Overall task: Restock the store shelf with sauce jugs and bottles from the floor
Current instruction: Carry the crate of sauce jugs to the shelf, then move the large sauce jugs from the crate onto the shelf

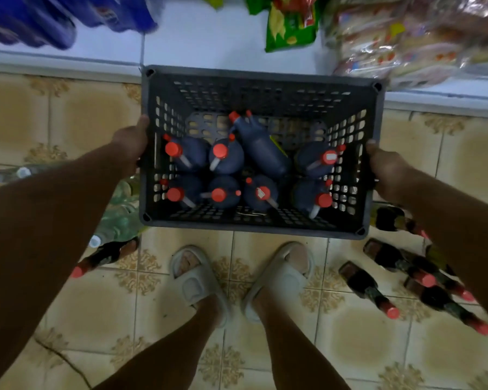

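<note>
Grey perforated crate point(261, 80) at frame centre, held up over the tiled floor point(364, 333), far edge against the white shelf point(209, 32) along the top. Left hand point(131, 143) clamps the crate's left wall, fingers wrapped over the rim; right hand point(389, 167) grips the right wall the same way, fingertips hidden behind the wall. Both closed on the crate.

Inside the crate: dark sauce jugs point(226, 157) with red caps, upright in two rows, plus one jug point(261, 149) lying tilted across the back row. All jugs sit between the two hands, none touched by the fingers.

Dark red-capped bottles point(361, 281) lie on the floor at lower right, one more bottle point(104, 256) at left under the left forearm. Green snack bags point(289, 26) on the shelf, top centre.
</note>
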`<state>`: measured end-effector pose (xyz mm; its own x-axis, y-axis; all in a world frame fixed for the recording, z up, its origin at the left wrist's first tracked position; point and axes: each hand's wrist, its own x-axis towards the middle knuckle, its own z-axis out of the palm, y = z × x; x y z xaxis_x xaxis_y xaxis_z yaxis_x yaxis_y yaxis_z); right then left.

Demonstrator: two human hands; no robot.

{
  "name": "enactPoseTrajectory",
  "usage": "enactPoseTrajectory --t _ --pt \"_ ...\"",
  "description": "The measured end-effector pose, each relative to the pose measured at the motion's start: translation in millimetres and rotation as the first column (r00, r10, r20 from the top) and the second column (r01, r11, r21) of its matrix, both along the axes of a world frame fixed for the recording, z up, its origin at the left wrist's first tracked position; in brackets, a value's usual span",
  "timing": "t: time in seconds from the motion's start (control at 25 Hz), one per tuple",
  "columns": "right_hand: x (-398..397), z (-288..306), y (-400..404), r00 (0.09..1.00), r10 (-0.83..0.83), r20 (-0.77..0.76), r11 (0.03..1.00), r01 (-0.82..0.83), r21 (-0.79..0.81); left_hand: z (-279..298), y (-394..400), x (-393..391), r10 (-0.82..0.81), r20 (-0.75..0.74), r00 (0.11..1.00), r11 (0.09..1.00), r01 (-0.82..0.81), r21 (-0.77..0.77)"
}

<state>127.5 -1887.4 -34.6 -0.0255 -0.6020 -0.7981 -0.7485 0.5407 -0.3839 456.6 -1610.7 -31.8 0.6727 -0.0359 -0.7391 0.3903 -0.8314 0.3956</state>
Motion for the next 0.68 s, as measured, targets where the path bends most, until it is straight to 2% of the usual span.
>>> enactPoseTrajectory --t 0.04,0.08,0.12,0.16,0.2,0.28,0.32,0.36,0.44,0.52,0.6,0.68 --pt "-1 14 8 0.996 0.058 -0.07 0.985 -0.069 -0.158 7 4 -2 -0.087 0.252 0.964 0.992 0.061 0.11" --pt "1 33 18 0.993 0.079 -0.092 0.925 -0.108 -0.365 17 6 -9 -0.187 0.436 0.88 0.977 0.121 0.175" --pt "4 50 32 0.996 0.079 -0.042 0.855 -0.089 -0.511 28 5 -21 -0.255 0.505 0.824 0.967 0.207 0.151" --pt "8 59 46 0.995 0.093 0.038 0.832 -0.057 -0.552 39 3 -37 -0.342 0.47 0.814 0.937 0.336 0.099" --pt "11 62 61 0.984 0.145 0.099 0.861 -0.076 -0.503 43 0 -52 -0.459 0.376 0.804 0.876 0.481 0.04" --pt "22 47 90 0.926 0.343 0.16 0.924 -0.301 -0.237 41 -8 -83 -0.71 0.128 0.693 0.698 0.716 -0.002" --pt "27 34 103 0.878 0.435 0.199 0.9 -0.428 -0.082 35 -12 -95 -0.784 0.018 0.62 0.62 0.784 0.006" --pt "31 21 115 0.833 0.502 0.232 0.851 -0.524 0.039 29 -17 -104 -0.802 -0.082 0.591 0.593 0.805 -0.001" --pt "37 -6 131 0.697 0.696 0.174 0.695 -0.714 0.081 7 -21 -115 -0.771 -0.233 0.593 0.612 0.791 -0.009" --pt "45 -24 140 0.54 0.841 0.04 0.535 -0.839 0.096 -14 -22 -120 -0.799 -0.309 0.515 0.511 0.854 0.102" --pt "49 -40 143 0.499 0.867 -0.006 0.496 -0.859 0.125 -29 -17 -120 -0.844 -0.305 0.442 0.4 0.896 0.191" --pt "51 -47 143 0.447 0.894 -0.043 0.447 -0.88 0.16 -43 -9 -117 -0.862 -0.267 0.431 0.378 0.897 0.229"
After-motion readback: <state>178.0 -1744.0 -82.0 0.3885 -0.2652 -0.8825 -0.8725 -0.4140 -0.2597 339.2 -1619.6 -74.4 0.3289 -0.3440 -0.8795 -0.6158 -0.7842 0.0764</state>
